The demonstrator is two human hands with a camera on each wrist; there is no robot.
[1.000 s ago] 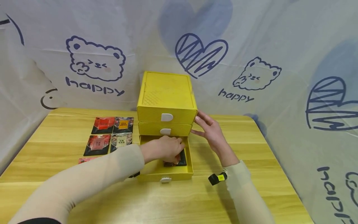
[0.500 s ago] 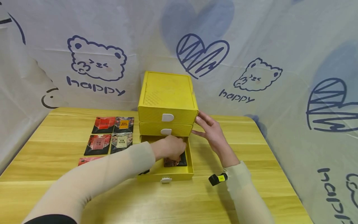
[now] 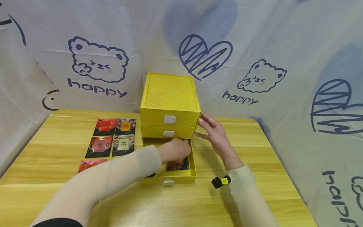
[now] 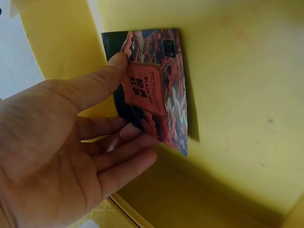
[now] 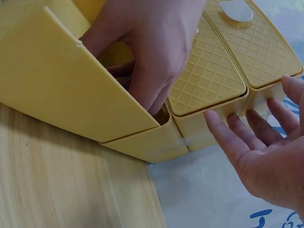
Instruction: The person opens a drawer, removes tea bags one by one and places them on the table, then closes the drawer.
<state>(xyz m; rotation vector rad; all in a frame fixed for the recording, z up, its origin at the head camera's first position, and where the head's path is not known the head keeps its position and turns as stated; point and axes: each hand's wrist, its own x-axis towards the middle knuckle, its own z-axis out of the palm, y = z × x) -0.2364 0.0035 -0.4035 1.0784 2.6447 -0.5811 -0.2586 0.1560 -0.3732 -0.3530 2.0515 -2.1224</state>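
Note:
My left hand (image 3: 176,150) reaches into the pulled-out bottom drawer (image 3: 170,179) of a yellow drawer cabinet (image 3: 170,91). In the left wrist view it pinches a tea packet (image 4: 145,90) between thumb and fingers; the packet is dark and red, with a "BLACK TEA" label. The head view shows dark, red-printed packaging (image 3: 181,166) on the drawer floor just below the hand, partly hidden by it. With fingers extended, my right hand (image 3: 216,138) touches the cabinet's right side near the upper two drawers, which are closed.
Left of the cabinet, several tea packets lie on the wooden table, among them a red one (image 3: 105,126), one with an orange label (image 3: 125,126) and one with a cream label (image 3: 123,145). A printed white cloth (image 3: 158,37) hangs behind the table.
Inside the drawer, my left hand has shifted slightly to the right, and its sleeve has followed. My right hand keeps its place against the cabinet.

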